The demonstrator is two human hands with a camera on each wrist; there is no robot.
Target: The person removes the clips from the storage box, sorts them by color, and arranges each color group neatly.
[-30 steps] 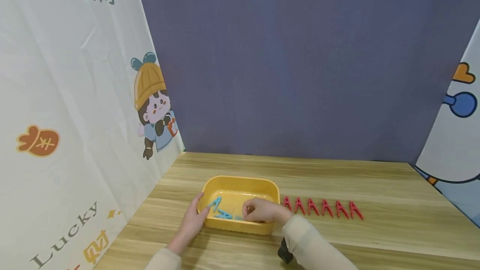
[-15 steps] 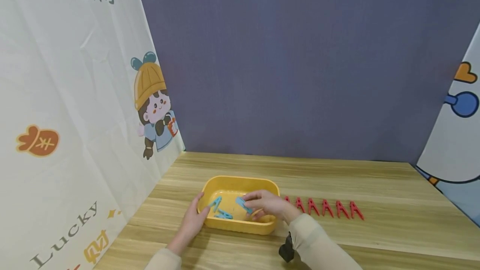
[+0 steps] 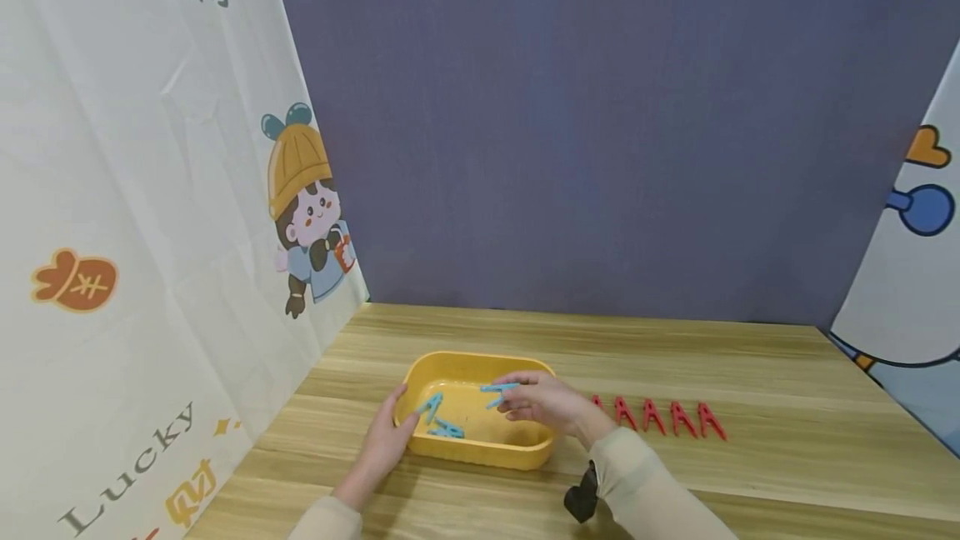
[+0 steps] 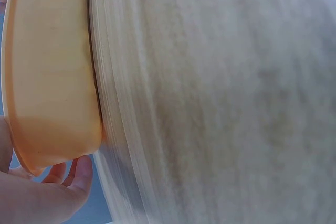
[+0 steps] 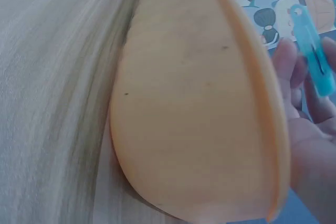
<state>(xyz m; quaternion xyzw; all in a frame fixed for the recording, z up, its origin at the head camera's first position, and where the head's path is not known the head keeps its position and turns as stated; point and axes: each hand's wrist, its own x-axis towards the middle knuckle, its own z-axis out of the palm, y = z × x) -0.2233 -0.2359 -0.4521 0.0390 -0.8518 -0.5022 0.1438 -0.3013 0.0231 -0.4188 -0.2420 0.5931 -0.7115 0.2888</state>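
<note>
A yellow plastic basin [image 3: 483, 455] stands on the table. My left hand [image 3: 384, 446] grips its left end, the thumb over the rim and the fingers against the outer wall, as the left wrist view also shows. Above the basin's right half, my right hand [image 3: 551, 403] pinches a light blue clothespin [image 3: 495, 388] between thumb and fingers; this clothespin [image 5: 313, 51] is seen from the side in the right wrist view. Two more blue clothespins lie inside at the left, one [image 3: 432, 407] near the left wall and another [image 3: 447, 429] by the front wall.
Right of the basin, several red clothespins [image 3: 678, 419] lie side by side in a row on the wooden table [image 3: 780, 457]; my right hand covers the row's left end. A dark blue partition [image 3: 585, 148] rises behind the table, and a printed white sheet [image 3: 172, 190] hangs at the left.
My right hand has come up from the basin's floor with a blue clothespin and shifted slightly right. The clothespin has turned in its fingers. My left hand has stayed on the basin.
</note>
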